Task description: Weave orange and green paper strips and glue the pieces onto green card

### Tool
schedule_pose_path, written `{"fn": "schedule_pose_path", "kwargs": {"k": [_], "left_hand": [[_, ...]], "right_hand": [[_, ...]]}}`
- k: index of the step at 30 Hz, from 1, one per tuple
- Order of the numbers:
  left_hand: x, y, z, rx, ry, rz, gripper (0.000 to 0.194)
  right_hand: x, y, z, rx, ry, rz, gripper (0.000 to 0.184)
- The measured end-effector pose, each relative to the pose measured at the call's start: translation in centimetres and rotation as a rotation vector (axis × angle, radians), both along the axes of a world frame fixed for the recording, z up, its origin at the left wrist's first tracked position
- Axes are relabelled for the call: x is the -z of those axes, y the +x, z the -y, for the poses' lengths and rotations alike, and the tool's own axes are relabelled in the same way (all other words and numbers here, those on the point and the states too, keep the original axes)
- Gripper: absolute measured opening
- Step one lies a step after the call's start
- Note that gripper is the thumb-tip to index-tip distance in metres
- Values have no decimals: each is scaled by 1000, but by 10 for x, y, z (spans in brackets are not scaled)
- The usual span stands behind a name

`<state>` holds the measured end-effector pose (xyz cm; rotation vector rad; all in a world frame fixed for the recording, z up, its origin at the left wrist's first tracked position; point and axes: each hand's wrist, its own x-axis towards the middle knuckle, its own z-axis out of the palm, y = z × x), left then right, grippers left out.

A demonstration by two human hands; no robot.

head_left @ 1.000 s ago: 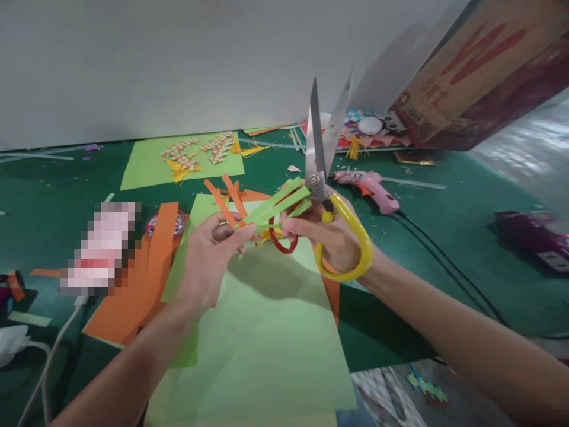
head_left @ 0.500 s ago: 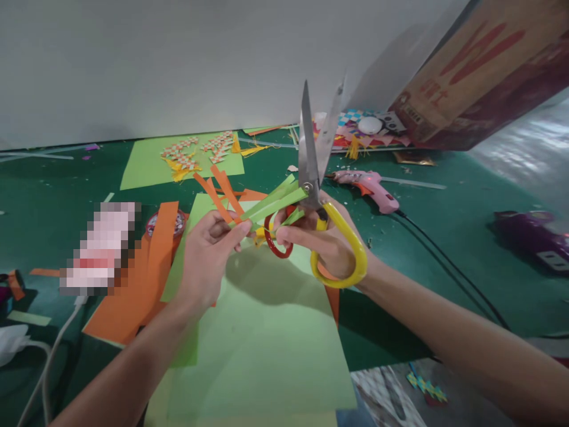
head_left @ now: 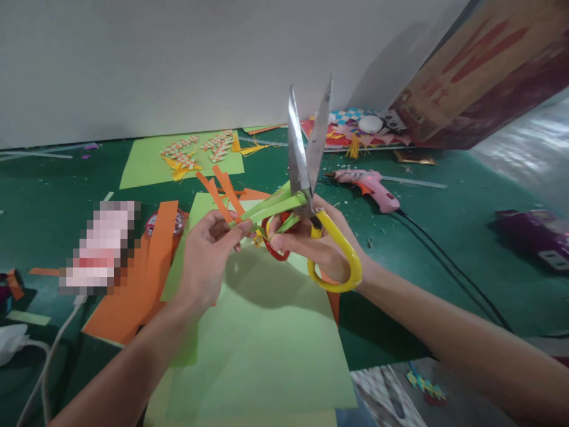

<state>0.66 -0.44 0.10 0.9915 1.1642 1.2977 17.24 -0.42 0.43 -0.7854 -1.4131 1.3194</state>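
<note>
My right hand (head_left: 326,243) grips a large pair of scissors (head_left: 306,154) by its yellow and red handles, with the steel blades pointing up and slightly apart. My left hand (head_left: 208,255) pinches a bunch of green paper strips (head_left: 271,207) and orange paper strips (head_left: 222,190). The green strips reach across to the scissors' pivot. Both hands hover above a light green paper sheet (head_left: 262,344) lying on the green floor.
Orange paper pieces (head_left: 146,273) lie at left beside a tape roll (head_left: 153,222) and a white cable (head_left: 48,362). A pink glue gun (head_left: 368,184) with a black cord lies at right. Woven paper pieces (head_left: 195,151) sit on a far green sheet. A cardboard box (head_left: 480,77) leans at upper right.
The scissors and my right hand have shifted left and slightly down, toward my left hand. The blades have come a little closer together. My left hand has stayed nearly where it was.
</note>
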Motion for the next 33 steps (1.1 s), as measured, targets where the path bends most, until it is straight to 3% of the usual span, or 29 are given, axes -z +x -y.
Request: {"fn": "schedule_pose_path", "kwargs": {"k": [33], "left_hand": [[5,-2,-1,-11,-21,-55,18]], "right_hand": [[-1,-2,1,-30,-39,29,38]]}}
